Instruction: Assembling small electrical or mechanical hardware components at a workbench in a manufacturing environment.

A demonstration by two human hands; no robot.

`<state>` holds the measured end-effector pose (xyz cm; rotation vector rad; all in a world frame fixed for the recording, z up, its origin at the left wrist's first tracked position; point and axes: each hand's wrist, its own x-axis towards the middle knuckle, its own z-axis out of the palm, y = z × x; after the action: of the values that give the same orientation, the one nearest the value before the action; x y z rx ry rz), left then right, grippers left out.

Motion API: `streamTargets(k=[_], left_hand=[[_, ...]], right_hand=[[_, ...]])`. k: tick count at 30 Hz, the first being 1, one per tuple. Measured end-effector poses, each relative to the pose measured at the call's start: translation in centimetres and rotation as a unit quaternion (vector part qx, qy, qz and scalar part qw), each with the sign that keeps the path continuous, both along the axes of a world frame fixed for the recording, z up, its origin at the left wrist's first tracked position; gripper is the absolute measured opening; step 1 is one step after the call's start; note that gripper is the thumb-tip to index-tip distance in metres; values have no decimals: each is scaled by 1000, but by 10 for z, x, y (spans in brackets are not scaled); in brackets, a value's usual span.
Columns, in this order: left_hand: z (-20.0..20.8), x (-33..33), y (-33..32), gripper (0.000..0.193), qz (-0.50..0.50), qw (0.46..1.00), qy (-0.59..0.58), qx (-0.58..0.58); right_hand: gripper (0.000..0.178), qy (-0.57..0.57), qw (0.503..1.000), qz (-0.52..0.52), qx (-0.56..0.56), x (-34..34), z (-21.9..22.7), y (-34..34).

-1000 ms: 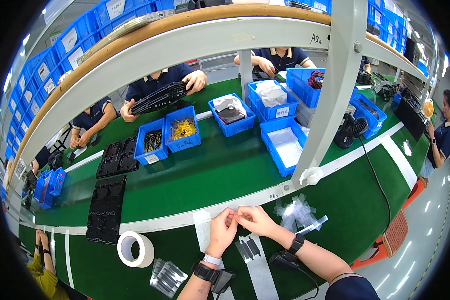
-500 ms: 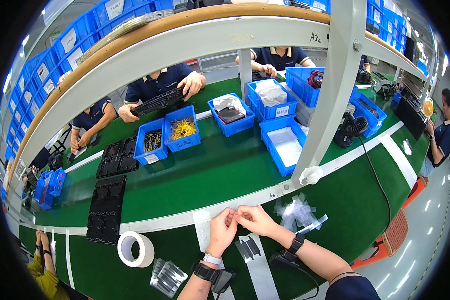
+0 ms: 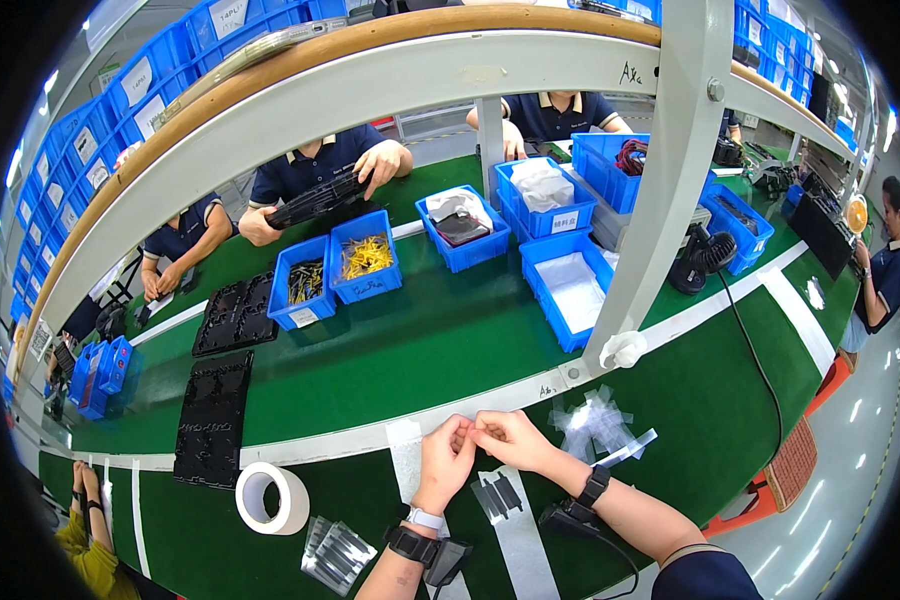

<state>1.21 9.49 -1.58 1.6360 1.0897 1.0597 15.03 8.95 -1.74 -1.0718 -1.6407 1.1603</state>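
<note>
My left hand (image 3: 447, 462) and my right hand (image 3: 510, 440) meet at the fingertips over the near green mat. Both are closed in a pinch, and whatever lies between the fingers is too small or hidden to name. Just below them, several dark strips (image 3: 498, 497) lie on a band of white tape (image 3: 523, 550). Right of my right hand is a loose heap of clear film pieces (image 3: 598, 425). A roll of white tape (image 3: 272, 498) stands left of my left forearm, beside a stack of clear sheets with dark strips (image 3: 336, 553).
A white rail (image 3: 350, 440) and upright post (image 3: 660, 200) border the mat. Beyond are black trays (image 3: 213, 418), a bin of yellow parts (image 3: 365, 257), other blue bins (image 3: 567, 290) and a small black fan (image 3: 702, 262) with its cable. Several co-workers sit around the table.
My hands stay in nearly the same place, still pinched together. Across the table, a co-worker tilts the black frame slightly, and another's hand has shifted toward the post.
</note>
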Motion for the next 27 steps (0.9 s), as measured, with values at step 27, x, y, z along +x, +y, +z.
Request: streamTargets(k=[27], left_hand=[[-1,-1,1,4,0,1000,11,-1]], right_hand=[[16,14,1000,-10,7,-1,-2,0]])
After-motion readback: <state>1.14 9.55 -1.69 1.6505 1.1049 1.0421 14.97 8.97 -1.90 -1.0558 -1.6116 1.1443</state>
